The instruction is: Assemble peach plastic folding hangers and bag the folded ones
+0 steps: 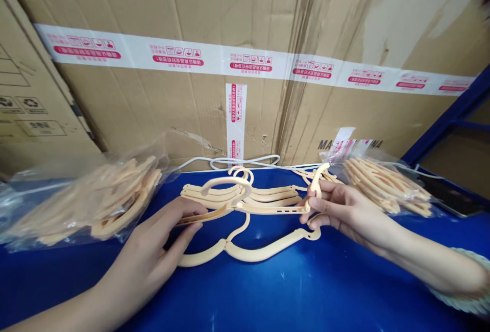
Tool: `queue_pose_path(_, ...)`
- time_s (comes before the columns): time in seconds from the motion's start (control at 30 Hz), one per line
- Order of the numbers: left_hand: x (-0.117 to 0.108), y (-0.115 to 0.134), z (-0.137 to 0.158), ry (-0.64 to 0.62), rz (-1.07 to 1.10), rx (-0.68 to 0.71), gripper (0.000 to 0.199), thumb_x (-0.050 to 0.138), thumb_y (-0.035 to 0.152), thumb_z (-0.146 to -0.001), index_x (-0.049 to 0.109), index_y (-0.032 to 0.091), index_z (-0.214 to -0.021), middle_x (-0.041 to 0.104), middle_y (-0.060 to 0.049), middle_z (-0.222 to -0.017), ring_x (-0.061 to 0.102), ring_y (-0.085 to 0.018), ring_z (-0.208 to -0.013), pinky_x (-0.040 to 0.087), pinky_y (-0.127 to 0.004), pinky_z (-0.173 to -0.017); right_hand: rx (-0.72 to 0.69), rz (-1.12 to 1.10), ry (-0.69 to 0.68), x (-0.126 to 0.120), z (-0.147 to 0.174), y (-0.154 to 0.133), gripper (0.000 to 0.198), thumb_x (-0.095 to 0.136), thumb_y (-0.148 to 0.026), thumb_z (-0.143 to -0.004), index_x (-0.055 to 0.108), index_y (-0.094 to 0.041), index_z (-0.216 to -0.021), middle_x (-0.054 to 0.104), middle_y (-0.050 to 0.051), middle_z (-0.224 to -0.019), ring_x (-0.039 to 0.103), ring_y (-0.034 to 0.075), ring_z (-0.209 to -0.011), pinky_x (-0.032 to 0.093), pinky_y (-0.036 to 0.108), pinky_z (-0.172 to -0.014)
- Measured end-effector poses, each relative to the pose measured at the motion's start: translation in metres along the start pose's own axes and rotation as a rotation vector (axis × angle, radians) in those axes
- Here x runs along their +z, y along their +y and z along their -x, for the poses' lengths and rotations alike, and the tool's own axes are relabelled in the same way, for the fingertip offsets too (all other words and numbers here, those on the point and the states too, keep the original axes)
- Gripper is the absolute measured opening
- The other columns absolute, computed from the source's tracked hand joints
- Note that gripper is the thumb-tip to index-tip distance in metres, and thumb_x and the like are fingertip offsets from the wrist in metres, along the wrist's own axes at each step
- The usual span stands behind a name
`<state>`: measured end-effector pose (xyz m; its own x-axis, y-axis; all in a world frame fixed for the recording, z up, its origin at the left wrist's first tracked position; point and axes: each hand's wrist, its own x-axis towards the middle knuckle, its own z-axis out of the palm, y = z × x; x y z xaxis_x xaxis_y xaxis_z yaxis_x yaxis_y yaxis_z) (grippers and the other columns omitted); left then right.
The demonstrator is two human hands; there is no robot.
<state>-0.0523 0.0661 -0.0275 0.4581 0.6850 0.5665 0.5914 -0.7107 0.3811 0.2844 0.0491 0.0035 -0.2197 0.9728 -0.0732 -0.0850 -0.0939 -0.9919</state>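
Left hand (161, 245) and right hand (340, 207) pinch one hanger (264, 209) — two plastic bags (95, 199) flank them

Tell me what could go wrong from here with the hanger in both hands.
The held hanger might flex or slip if the left hand and right hand move unevenly, since they hold opposite sides of it. The right hand is close to one end of the lower hanger and could nudge it. The hangers just behind might snag if the held one is pushed back.
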Motion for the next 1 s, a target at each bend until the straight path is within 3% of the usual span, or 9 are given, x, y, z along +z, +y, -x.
queue_pose_path(0.4,0.0,0.001,0.002,0.007,-0.008,0.011,0.015,0.05,0.024,-0.097,0.055,0.027,-0.111,0.067,0.0,-0.103,0.068,-0.018,-0.094,0.057,-0.026,-0.085,-0.088,0.138,0.101,0.002,0.005,0.007,0.038,0.085,-0.045,-0.072,0.058,-0.019,-0.077,0.073,0.006,-0.078,0.073,0.019,-0.068,0.062,0.031,-0.069)
queue_pose_path(0.67,0.004,0.004,0.004,0.021,0.036,-0.021,0.018,0.05,0.026,-0.097,0.055,0.027,-0.114,0.067,-0.001,-0.106,0.071,-0.016,-0.093,0.059,-0.024,-0.085,-0.179,0.198,0.158,0.0,0.002,0.013,0.035,0.082,-0.044,-0.075,0.058,-0.019,-0.078,0.071,0.005,-0.07,0.071,0.019,-0.063,0.061,0.029,-0.062)
queue_pose_path(0.83,-0.008,0.012,-0.005,-0.068,-0.045,0.017,0.02,0.049,0.029,-0.097,0.058,0.025,-0.114,0.07,-0.005,-0.107,0.073,-0.02,-0.092,0.061,-0.023,-0.071,-0.127,0.143,0.142,0.003,0.003,0.006,0.036,0.082,-0.042,-0.076,0.061,-0.02,-0.095,0.07,0.002,-0.07,0.071,0.019,-0.067,0.06,0.027,-0.061)
queue_pose_path(0.93,-0.022,0.02,-0.011,-0.157,-0.151,0.115,0.019,0.045,0.026,-0.096,0.063,0.023,-0.102,0.072,-0.004,-0.093,0.072,-0.019,-0.077,0.059,-0.026,-0.063,-0.111,0.111,0.146,0.004,0.005,0.0,0.046,0.083,-0.041,-0.075,0.061,-0.023,-0.111,0.069,0.001,-0.073,0.069,0.019,-0.067,0.058,0.026,-0.057)
queue_pose_path(1.0,-0.031,0.025,-0.013,-0.172,-0.231,0.132,0.02,0.047,0.026,-0.093,0.066,0.025,-0.091,0.071,-0.001,-0.081,0.069,-0.019,-0.065,0.055,-0.027,-0.057,-0.118,0.084,0.161,0.002,0.005,-0.003,0.042,0.084,-0.039,-0.074,0.065,-0.024,-0.109,0.069,0.002,-0.081,0.063,0.014,-0.061,0.053,0.022,-0.052)
